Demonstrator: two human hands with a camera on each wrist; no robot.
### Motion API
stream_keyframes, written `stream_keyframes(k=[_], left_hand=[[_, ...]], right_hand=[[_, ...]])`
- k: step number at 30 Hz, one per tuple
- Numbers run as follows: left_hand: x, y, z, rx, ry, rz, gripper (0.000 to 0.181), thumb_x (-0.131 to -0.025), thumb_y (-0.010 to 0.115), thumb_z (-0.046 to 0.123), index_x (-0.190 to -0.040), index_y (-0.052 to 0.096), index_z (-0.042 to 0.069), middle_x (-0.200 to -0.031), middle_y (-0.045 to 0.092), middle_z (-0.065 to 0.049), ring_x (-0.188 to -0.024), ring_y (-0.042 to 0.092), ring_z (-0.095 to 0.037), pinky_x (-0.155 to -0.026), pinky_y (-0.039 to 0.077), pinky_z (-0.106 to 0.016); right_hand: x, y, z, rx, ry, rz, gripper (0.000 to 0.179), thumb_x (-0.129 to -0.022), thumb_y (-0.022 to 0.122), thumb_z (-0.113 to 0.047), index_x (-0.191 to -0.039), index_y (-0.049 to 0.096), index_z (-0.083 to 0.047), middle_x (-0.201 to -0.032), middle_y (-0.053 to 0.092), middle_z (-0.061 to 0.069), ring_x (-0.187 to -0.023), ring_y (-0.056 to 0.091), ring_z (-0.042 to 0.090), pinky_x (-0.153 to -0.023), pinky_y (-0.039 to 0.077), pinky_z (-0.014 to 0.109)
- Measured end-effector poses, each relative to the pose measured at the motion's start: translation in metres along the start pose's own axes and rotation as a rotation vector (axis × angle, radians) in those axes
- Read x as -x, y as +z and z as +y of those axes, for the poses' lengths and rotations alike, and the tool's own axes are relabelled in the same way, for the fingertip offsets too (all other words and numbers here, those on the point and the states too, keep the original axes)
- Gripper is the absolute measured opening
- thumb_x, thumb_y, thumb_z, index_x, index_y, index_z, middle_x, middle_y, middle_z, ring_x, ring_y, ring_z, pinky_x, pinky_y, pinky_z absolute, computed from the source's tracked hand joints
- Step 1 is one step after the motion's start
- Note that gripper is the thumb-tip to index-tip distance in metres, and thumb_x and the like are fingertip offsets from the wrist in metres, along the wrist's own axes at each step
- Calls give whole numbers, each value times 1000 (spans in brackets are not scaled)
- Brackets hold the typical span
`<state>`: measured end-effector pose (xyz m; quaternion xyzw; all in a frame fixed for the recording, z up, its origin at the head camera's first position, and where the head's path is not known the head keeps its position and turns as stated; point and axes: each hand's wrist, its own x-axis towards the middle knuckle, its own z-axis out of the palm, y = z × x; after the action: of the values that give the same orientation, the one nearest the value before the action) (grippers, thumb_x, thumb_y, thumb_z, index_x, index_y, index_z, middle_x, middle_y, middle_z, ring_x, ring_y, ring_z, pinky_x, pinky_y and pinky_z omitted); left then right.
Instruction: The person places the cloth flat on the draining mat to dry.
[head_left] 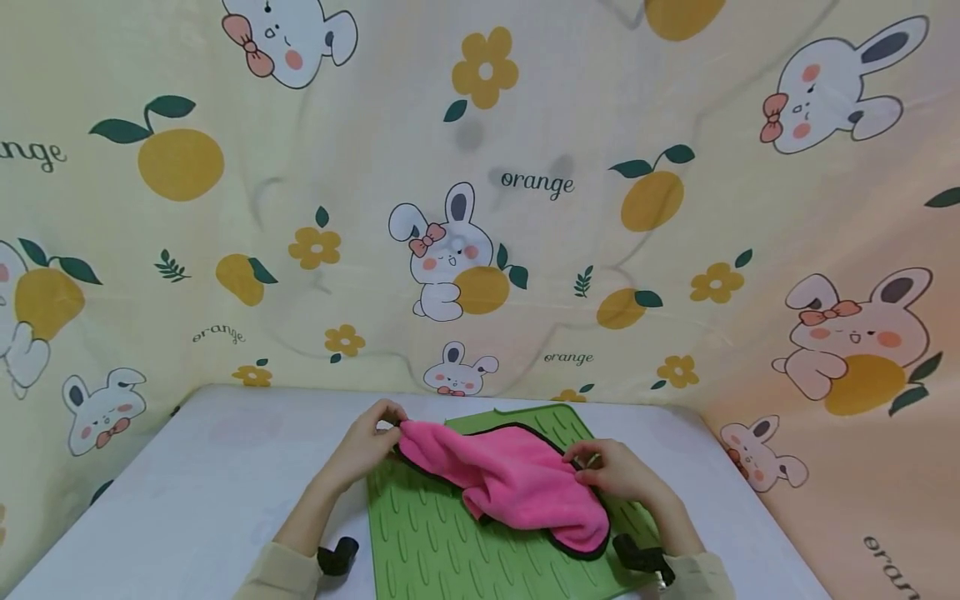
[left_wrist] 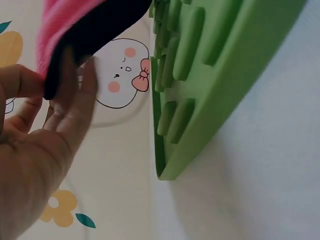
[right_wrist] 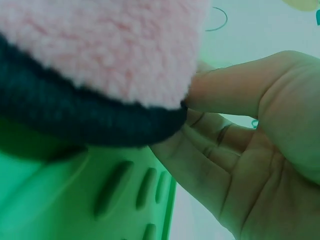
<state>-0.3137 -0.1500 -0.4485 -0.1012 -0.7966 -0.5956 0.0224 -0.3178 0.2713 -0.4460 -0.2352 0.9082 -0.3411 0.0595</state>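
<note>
Head view: a pink cloth (head_left: pixel 510 483) with black trim lies bunched across a green ridged mat (head_left: pixel 427 533) on the white table (head_left: pixel 187 492). At the mat's far left corner, the left hand (head_left: pixel 371 442) pinches one cloth corner; at the mat's right edge, the right hand (head_left: pixel 611 471) pinches another. Behind the mat hangs a rabbit-and-orange curtain (head_left: pixel 480 208).

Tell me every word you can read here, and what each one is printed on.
"orange" on the printed backdrop cloth, top centre.
"orange" on the same cloth, smaller, at left.
"orange" on it again, small, at lower centre.
"nge" cut off at the left edge, and "ora" cut off at lower right.
No text on the pink towel or green mat.
</note>
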Motion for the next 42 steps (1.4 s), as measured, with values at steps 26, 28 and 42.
stream_keyframes(k=[26,28,42], left_hand=[[8,5,10,-326,242,-73,18,-98,65,-1,-114,70,5,-115,66,-10,-100,64,-23,-82,55,-33],[12,9,18,-330,288,-149,16,-99,65,1,-114,70,5,-112,66,-8,-96,63,-19,-80,55,-30],[28,51,31,-595,522,-434,7,-100,71,16,-108,71,17,-101,66,13,-90,58,0,-81,52,-20]], right_hand=[[8,-8,-14,-3,29,21,28,-99,71,-14,-123,71,0,-101,71,5,-83,67,15,-69,54,30],[11,-7,-23,-6,-3,28,27,-100,71,-17,-123,71,-2,-106,71,7,-86,67,15,-70,54,29],[38,13,-47,85,-228,-41,7,-96,77,-17,-102,73,-18,-94,63,-8,-82,57,2,-67,53,24]])
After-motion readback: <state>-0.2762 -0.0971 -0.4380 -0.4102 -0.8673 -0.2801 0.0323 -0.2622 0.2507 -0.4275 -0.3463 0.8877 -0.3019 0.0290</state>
